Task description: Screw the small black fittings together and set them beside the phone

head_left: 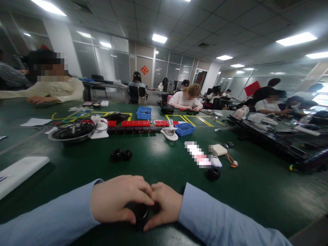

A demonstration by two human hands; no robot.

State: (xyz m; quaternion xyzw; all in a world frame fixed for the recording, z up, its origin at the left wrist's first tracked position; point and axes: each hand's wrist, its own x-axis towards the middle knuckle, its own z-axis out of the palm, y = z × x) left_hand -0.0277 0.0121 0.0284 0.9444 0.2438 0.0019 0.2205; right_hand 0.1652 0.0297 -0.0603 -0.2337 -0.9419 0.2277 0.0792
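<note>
Both my hands meet at the near edge of the green table [159, 164]. My left hand [115, 200] is closed, fingers curled over a small round black part [141, 214]. My right hand [164, 205] is closed too, its fingers and thumb pinching the same black part from the right. Most of that part is hidden under my fingers. Light blue sleeves cover both forearms. Two similar black ring parts [121, 154] lie side by side further out on the table, and another black ring [213, 173] lies to the right.
A white slab [19, 172] lies at the left. Farther out are a metal bowl [70, 134], white clamps [169, 132], red and black blocks [135, 123] and blue baskets [185, 128]. A black tray [271, 140] runs along the right. Several other people sit at the far tables.
</note>
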